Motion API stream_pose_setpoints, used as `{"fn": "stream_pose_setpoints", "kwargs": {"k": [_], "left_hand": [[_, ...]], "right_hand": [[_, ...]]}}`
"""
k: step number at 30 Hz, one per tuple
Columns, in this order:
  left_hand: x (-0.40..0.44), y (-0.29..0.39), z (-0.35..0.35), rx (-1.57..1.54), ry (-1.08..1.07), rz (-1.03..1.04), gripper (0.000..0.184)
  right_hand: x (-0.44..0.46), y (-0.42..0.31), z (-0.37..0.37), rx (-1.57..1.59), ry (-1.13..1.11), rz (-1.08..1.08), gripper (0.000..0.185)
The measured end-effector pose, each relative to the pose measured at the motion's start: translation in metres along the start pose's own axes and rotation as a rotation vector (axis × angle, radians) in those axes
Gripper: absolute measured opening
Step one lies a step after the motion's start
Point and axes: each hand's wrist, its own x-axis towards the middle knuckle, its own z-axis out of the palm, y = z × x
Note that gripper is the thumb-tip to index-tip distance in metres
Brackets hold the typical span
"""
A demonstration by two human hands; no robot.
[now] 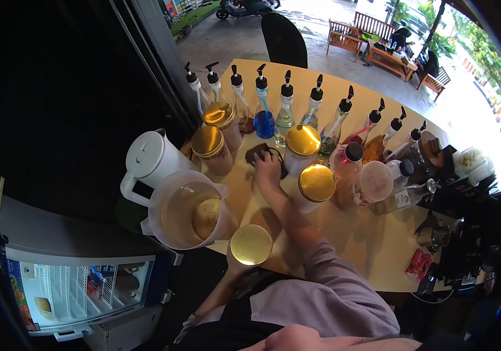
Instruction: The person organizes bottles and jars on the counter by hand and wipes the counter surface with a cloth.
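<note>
Pale yellow tabletop point(391, 263) fills the middle of the frame, curved rows of pump bottles point(264, 123) across its upper part. Near the centre, a dark cloth point(256, 154) lies crumpled under the right hand point(267, 171), whose fingers look bent and slightly spread. It seems light, limp and soft — best gathered at its bunched middle. At lower centre the left hand point(237, 268) is against a gold-lidded jar point(251, 244); its fingers are hidden, so I cannot tell their state. That smooth, round jar looks slippery — safest held around its body, below the shiny lid.
</note>
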Motion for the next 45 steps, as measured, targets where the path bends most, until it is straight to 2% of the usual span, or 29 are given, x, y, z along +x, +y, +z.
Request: {"fn": "stream_pose_setpoints", "kwargs": {"k": [2,4,5,7,11,12,14,16,17,19,20,22,26,28,31,36,39,45], "left_hand": [[-0.001,-0.006,0.001,-0.005,0.036,-0.025,0.087],[0.0,0.003,0.004,0.003,0.052,-0.045,0.088],[0.0,0.008,0.006,0.001,0.043,-0.044,0.088],[0.002,0.044,0.011,0.025,0.003,-0.086,0.088],[0.0,0.027,0.006,-0.059,-0.007,-0.038,0.085],[0.0,0.041,0.01,-0.022,0.012,-0.021,0.08],[0.0,0.048,0.013,0.011,0.024,-0.004,0.075],[0.0,0.055,0.017,-0.058,-0.028,-0.334,0.061],[0.001,0.059,0.022,-0.059,-0.035,-0.328,0.061],[0.004,0.095,0.039,0.057,0.035,-0.209,0.051],[0.007,0.086,0.039,0.06,0.029,-0.2,0.051],[0.013,0.073,0.045,0.17,0.066,0.078,0.047],[0.016,0.08,0.056,0.131,0.06,0.073,0.044],[0.023,0.085,0.058,0.18,0.06,0.041,0.042],[0.042,0.094,0.071,0.122,0.13,0.055,0.044],[0.1,0.062,0.078,0.186,0.189,0.288,0.07],[0.128,0.062,0.085,0.351,0.234,0.295,0.072],[0.151,0.074,0.103,0.376,0.223,0.282,0.076]], "right_hand": [[0.005,0.0,0.013,-0.026,0.053,0.02,0.032],[0.005,-0.002,0.01,0.042,-0.029,-0.113,0.035],[-0.001,0.001,0.004,0.035,-0.025,-0.109,0.035],[-0.024,-0.001,-0.025,0.198,-0.224,-0.324,0.038],[-0.088,0.02,-0.04,0.192,-0.379,-0.448,0.044],[-0.099,0.021,-0.061,0.184,-0.378,-0.447,0.044],[-0.115,0.013,-0.118,0.29,-0.412,-0.26,0.041],[-0.129,0.014,-0.128,0.23,-0.369,-0.222,0.041],[-0.133,0.014,-0.133,0.177,-0.321,-0.191,0.041],[-0.14,0.013,-0.144,0.127,-0.321,-0.204,0.04],[-0.146,0.014,-0.147,0.147,-0.357,-0.179,0.042],[-0.154,0.019,-0.163,0.173,-0.368,-0.176,0.042],[-0.158,0.037,-0.2,0.365,-0.433,-0.033,0.037],[-0.149,0.043,-0.225,0.486,-0.709,0.098,0.033],[-0.157,0.058,-0.224,0.543,-0.689,0.014,0.031],[-0.162,0.06,-0.22,0.565,-0.646,0.002,0.03],[-0.162,0.062,-0.219,0.577,-0.654,0.005,0.031],[-0.164,0.061,-0.214,0.532,-0.65,0.004,0.03]]}}
